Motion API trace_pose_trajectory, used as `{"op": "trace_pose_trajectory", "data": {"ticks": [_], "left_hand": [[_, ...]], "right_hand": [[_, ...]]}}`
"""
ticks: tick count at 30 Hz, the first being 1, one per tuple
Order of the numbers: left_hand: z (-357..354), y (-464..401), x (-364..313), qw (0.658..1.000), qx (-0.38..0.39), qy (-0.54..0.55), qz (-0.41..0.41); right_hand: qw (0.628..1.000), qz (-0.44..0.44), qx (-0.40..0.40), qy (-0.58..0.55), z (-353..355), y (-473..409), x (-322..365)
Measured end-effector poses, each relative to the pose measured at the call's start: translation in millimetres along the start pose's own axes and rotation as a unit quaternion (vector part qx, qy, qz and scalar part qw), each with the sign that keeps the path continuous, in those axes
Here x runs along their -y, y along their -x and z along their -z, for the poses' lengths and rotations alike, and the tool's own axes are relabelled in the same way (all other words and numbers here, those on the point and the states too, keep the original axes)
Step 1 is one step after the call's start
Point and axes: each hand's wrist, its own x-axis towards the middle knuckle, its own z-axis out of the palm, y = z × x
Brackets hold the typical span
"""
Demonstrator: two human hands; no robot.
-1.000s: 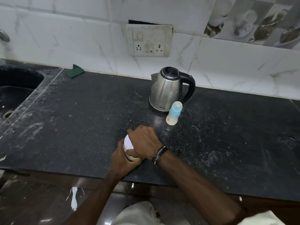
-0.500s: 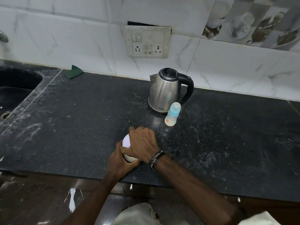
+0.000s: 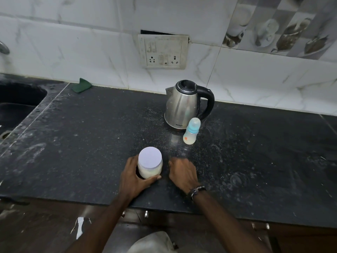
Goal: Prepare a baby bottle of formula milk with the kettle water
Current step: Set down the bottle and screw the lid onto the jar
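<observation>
A clear jar of white formula powder (image 3: 149, 166) with a white lid stands near the counter's front edge. My left hand (image 3: 137, 177) grips its body from the left and front. To the jar's right my right hand (image 3: 183, 172) rests on the counter, off the jar, fingers loosely bent and holding nothing. A steel kettle (image 3: 182, 105) with a black handle stands farther back. The baby bottle (image 3: 191, 131), capped in blue with milky liquid at the bottom, stands just in front of the kettle.
The black stone counter (image 3: 91, 134) is dusted with white powder. A sink (image 3: 16, 106) lies at the far left, a green scrub pad (image 3: 81, 85) by the wall, and a socket panel (image 3: 163, 52) on the tiled wall above the kettle.
My right hand has come off the jar's lid and moved right onto the counter. The white lid is now uncovered. My left hand stays on the jar.
</observation>
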Motion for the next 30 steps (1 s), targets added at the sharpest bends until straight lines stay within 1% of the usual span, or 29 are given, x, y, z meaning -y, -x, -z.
{"op": "trace_pose_trajectory", "data": {"ticks": [3, 7, 10, 15, 17, 20, 26, 30], "left_hand": [[-4.1, -12.2, -6.0, 1.000, 0.004, 0.007, 0.011], [-12.4, -34.7, -15.9, 0.999, 0.013, 0.017, 0.025], [-23.2, -52.6, -21.6, 0.999, 0.017, 0.007, 0.036], [-44.5, -75.3, -33.9, 0.999, 0.027, 0.015, 0.039], [-50.8, -82.3, -41.5, 0.999, 0.028, 0.034, 0.030], [-60.3, -90.8, -45.9, 0.998, 0.024, 0.043, 0.037], [-73.1, -95.8, -47.7, 0.999, 0.023, 0.023, 0.033], [-71.5, -91.5, -48.7, 0.996, 0.043, 0.077, 0.006]], "right_hand": [[0.999, 0.015, 0.026, 0.039, -15.4, 5.2, -10.1], [0.996, 0.045, 0.020, 0.070, -27.5, 4.5, -13.0], [0.993, 0.050, 0.024, 0.109, -28.7, 1.3, -12.3], [0.991, 0.068, 0.021, 0.116, -26.7, -1.6, -11.4], [0.988, 0.076, 0.038, 0.131, -26.7, -2.1, -11.0], [0.984, 0.065, 0.060, 0.155, -28.4, -3.3, -13.9], [0.986, 0.089, 0.015, 0.141, -29.0, -3.7, -16.5], [0.987, 0.094, 0.017, 0.131, -29.6, -2.6, -17.3]]}}
